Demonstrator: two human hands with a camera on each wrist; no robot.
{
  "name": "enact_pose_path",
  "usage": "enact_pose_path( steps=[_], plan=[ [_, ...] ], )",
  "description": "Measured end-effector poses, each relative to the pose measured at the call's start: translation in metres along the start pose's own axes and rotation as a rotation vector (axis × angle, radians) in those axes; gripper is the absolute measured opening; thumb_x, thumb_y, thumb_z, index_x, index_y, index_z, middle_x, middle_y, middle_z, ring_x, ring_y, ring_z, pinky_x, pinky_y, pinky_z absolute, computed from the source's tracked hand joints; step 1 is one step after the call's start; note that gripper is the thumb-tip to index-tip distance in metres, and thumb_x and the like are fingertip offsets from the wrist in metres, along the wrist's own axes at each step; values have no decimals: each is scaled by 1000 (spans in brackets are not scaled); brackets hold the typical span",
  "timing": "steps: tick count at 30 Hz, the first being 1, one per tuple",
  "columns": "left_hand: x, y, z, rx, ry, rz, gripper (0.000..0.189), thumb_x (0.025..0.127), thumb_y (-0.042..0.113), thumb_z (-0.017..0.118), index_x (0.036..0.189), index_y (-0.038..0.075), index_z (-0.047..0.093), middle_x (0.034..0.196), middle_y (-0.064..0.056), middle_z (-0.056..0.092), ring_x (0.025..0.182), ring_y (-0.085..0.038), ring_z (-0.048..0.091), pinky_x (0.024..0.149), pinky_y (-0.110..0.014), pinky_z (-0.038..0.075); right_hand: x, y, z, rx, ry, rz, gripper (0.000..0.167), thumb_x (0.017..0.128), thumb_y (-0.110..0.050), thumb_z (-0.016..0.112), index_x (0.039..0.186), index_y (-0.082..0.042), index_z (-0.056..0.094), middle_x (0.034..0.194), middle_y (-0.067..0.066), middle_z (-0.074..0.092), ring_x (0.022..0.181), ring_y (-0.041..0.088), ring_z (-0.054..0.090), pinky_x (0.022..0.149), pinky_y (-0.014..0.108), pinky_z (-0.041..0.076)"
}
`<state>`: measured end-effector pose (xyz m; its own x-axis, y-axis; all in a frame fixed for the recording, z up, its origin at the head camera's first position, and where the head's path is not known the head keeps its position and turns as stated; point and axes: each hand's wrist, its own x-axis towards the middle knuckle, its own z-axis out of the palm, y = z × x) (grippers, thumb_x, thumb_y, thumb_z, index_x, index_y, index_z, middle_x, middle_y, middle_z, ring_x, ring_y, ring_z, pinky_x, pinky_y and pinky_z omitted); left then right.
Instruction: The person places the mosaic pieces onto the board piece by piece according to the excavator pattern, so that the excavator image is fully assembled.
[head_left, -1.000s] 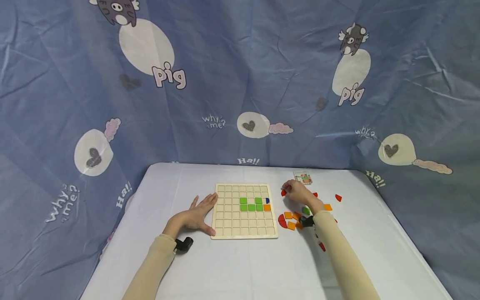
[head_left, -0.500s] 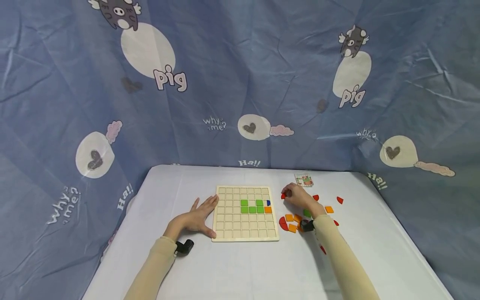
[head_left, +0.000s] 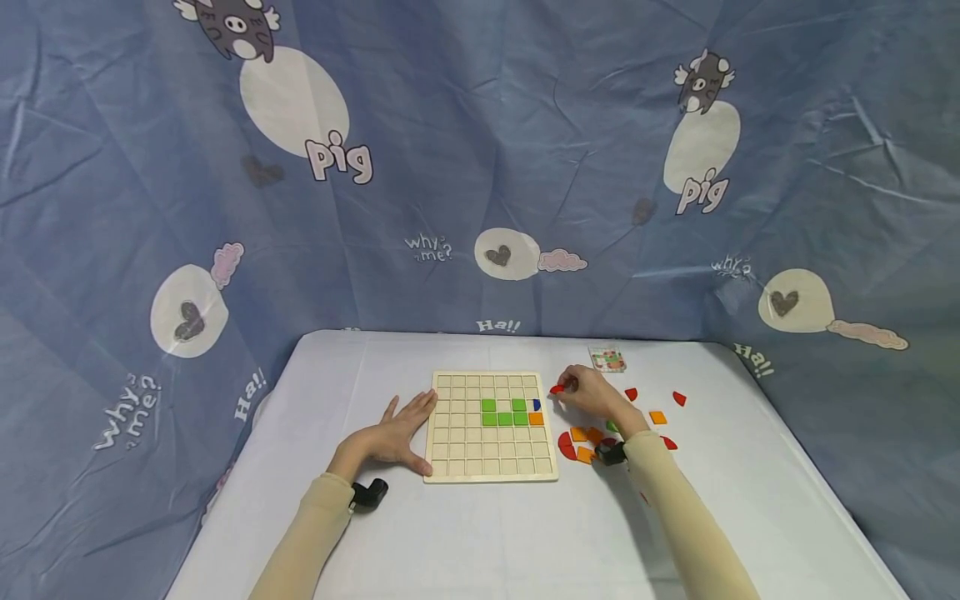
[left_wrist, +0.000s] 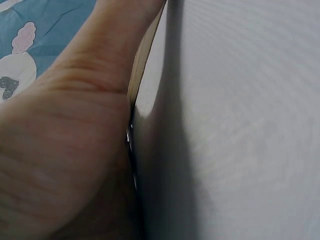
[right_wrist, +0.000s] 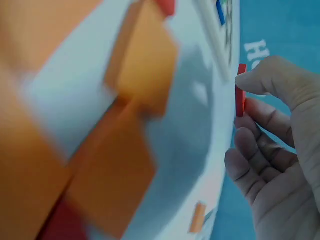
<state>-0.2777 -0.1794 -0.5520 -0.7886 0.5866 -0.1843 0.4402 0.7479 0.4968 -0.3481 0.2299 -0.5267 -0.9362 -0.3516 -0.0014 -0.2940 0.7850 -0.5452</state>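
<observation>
A pale wooden grid board (head_left: 465,454) lies in the middle of the white table. Green square tiles (head_left: 505,419), an orange square tile (head_left: 536,418) and a blue tile (head_left: 537,405) with a curved side sit in its cells. My left hand (head_left: 392,433) rests at the board's left edge, fingers spread, thumb at the lower corner. Just off the board's right edge, my right hand (head_left: 588,392) pinches a red tile (head_left: 557,389) with a curved side. In the right wrist view the red tile (right_wrist: 240,92) stands on edge between thumb and forefinger.
Loose orange tiles (head_left: 585,455) and red tiles (head_left: 566,446) lie right of the board, partly under the right wrist. Farther right are more red pieces (head_left: 679,398). A small printed card (head_left: 607,360) lies at the back. A blue patterned curtain (head_left: 420,167) hangs behind the table.
The right hand has moved slightly left toward the board with the red tile, after gripping it at the table beside the board. The left hand has stayed at the board's edge.
</observation>
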Motion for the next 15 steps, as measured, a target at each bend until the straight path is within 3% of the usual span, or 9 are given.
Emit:
enact_pose_path(
  steps=[6, 15],
  plan=[
    [0, -1, 0, 4, -4, 3, 133, 63, 64, 79, 155, 6, 2, 164, -10, -5, 151, -30, -4, 116, -61, -13, 6, -28, 9, 24, -4, -107, 15, 83, -20, 74, 94, -13, 67, 88, -2, 63, 77, 12, 54, 66, 26, 48],
    [2, -2, 1, 23, -6, 0, 134, 63, 66, 78, 155, 7, 1, 164, -8, -6, 151, -29, -5, 116, -61, -13, 17, -61, 34, -7, -84, -238, 16, 83, -20, 76, 96, -13, 68, 91, -4, 63, 79, 7, 57, 70, 22, 52]
  ],
)
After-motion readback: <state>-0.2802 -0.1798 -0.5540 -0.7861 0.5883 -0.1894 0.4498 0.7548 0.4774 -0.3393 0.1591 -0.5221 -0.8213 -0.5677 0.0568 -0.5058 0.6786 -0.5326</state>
